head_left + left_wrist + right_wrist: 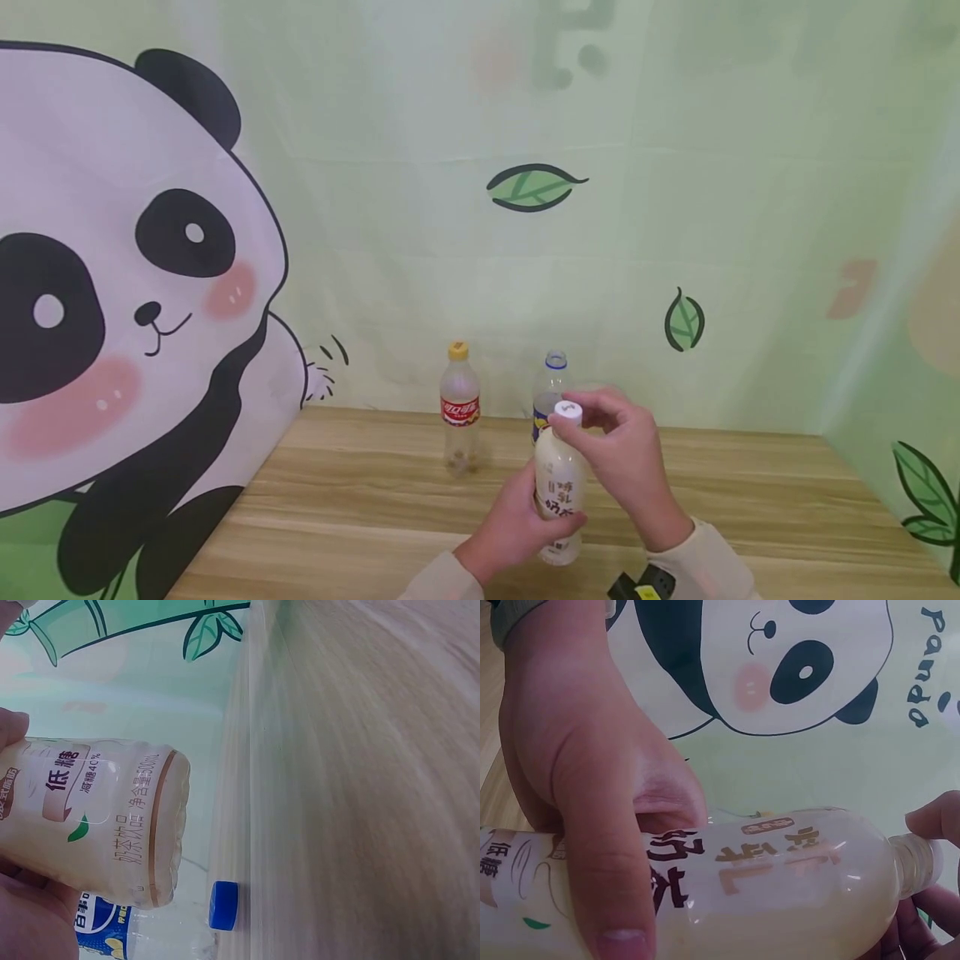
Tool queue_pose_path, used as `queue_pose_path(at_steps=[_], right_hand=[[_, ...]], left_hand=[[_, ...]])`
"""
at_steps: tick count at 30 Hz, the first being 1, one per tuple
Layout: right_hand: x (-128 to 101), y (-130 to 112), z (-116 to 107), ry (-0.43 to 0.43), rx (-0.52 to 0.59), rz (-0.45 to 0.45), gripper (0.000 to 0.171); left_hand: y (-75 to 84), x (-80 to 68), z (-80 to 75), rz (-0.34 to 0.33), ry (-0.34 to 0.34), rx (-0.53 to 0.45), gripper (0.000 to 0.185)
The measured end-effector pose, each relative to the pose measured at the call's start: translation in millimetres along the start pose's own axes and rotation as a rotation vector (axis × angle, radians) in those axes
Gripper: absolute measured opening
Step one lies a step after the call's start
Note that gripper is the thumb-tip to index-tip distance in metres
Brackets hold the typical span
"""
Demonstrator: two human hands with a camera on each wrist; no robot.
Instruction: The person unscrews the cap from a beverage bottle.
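Observation:
My left hand grips a milk tea bottle round its body, with the thumb across the printed label. The bottle stands nearly upright in the head view, full of pale liquid. At its top, my right hand pinches the white cap between thumb and fingers. In the right wrist view the cap sits on the bottle's neck. The left wrist view shows the bottle's base held off the tabletop. Behind the right hand stands a clear bottle with a blue label, its mouth uncapped and partly hidden.
An empty cola bottle with a red label and yellow cap stands left of the hands. A loose blue cap lies on the wooden table. A panda-printed cloth hangs behind the table.

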State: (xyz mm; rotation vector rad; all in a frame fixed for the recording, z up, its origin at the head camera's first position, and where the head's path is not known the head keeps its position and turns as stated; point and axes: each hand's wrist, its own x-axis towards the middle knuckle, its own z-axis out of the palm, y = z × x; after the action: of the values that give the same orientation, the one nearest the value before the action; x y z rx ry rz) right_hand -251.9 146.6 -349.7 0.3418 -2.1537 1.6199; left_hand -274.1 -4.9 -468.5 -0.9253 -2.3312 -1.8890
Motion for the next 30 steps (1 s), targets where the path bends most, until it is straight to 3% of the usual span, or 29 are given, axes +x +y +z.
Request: queue_pose_path(at_steps=[30], right_hand=[[1.4,2.5,-7.1,-0.034,0.042,-0.041,0.026]], left_hand=[[-1.9,3.9,5.0,0.023,-0.018,-0.013,0.06]])
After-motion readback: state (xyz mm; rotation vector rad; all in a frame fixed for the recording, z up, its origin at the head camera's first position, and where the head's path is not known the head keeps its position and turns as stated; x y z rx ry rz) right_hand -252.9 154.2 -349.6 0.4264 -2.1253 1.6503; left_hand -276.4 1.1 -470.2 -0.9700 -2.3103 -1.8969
